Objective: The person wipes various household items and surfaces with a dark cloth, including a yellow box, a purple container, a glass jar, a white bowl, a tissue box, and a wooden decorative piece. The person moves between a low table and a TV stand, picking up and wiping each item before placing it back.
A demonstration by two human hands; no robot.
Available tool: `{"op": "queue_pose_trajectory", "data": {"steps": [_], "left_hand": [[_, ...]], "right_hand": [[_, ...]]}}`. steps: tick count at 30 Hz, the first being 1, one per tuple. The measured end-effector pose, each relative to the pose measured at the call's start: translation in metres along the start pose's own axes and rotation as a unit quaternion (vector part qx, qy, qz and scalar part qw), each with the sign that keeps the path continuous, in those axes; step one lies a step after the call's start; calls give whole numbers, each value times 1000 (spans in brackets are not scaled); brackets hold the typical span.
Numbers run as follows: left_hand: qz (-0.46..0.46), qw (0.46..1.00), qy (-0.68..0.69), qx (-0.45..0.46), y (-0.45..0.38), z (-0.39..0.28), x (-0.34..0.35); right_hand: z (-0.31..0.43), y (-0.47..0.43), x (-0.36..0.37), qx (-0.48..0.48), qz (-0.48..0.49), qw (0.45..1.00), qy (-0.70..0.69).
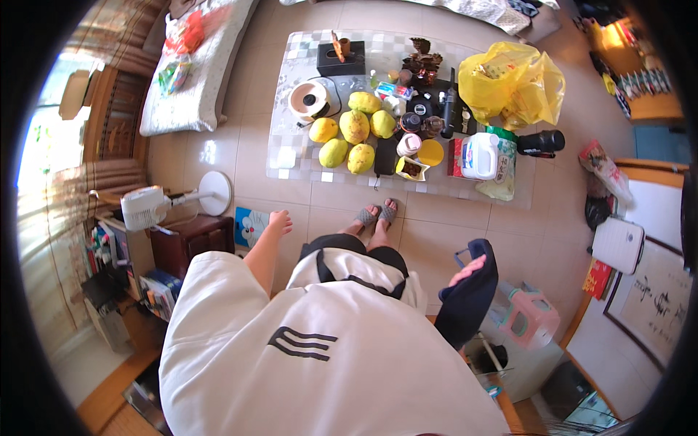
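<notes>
My left hand [281,222] hangs over the floor to the left of my legs, holding nothing, its fingers slightly curled and apart. On the other side, my right hand [468,271] holds a dark navy cloth item [474,300] with a thin loop at its upper edge. Its exact kind is unclear, and it covers part of that hand. In front of my feet stands a low table with a checked cover [297,49]. Several yellow-green fruits [354,127] lie on it, beside a cream round appliance [309,100] with a dark cord.
The table also bears a yellow plastic bag [499,76], a white jug [479,156], a black tissue box [341,59] and a carved ornament [422,60]. A white fan [143,209] stands left; a pink plastic jug [529,319] and a white suitcase [617,245] are right.
</notes>
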State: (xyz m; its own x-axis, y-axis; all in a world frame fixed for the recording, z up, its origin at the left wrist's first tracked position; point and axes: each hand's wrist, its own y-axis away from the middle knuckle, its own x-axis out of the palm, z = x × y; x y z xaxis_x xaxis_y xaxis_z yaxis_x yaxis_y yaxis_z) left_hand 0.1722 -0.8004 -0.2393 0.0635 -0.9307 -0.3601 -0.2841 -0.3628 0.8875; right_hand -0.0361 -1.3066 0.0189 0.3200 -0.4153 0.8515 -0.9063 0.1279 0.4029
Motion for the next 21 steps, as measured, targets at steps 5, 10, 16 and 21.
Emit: {"op": "queue_pose_trajectory", "data": {"steps": [5,10,16,21], "left_hand": [[1,985,157,-69,34,35,-21],[-15,975,209,-73,39,28,-11],[73,968,238,-32,2,-54,32],[91,977,181,-59,-61,-119,65]], "right_hand": [[6,-70,15,69,13,997,12],[6,-110,34,86,19,996,22],[8,-128,40,73,-93,989,89],[-11,-140,35,-2,-144,900,411]]}}
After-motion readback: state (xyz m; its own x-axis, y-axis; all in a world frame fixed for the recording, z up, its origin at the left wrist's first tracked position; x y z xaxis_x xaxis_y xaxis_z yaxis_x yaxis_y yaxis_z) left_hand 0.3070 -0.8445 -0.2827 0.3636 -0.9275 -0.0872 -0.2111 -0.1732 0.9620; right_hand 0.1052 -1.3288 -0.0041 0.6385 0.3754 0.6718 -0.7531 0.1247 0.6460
